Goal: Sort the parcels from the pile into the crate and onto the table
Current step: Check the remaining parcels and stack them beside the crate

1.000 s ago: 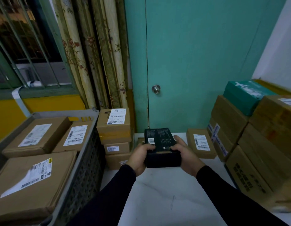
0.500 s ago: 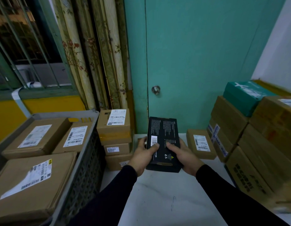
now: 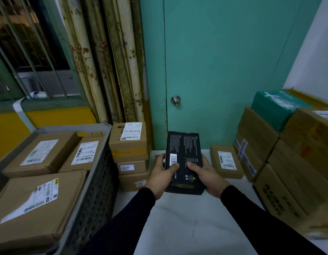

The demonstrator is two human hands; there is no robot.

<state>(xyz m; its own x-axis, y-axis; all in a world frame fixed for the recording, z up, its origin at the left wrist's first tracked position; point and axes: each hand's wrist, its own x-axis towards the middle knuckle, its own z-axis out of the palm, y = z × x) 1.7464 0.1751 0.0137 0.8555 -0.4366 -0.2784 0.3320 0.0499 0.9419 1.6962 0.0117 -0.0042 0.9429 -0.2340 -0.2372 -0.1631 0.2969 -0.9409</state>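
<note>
I hold a black box (image 3: 184,153) with white print and a small barcode label above the white table (image 3: 178,227), its printed face tilted up toward me. My left hand (image 3: 160,178) grips its left edge and my right hand (image 3: 207,176) grips its right edge, thumbs on top. The grey plastic crate (image 3: 97,190) stands at the left with three brown labelled parcels (image 3: 40,205) inside. A pile of brown parcels (image 3: 295,162) rises at the right, topped by a teal box (image 3: 275,107).
A stack of three brown boxes (image 3: 130,144) stands between the crate and the teal door (image 3: 214,70). A flat labelled parcel (image 3: 225,161) lies on the table by the pile. Curtains and a barred window are at the back left.
The black box has been turned from lying sideways and flat to lengthwise, with its printed face tipped up toward me. Both hands have shifted along its edges.
</note>
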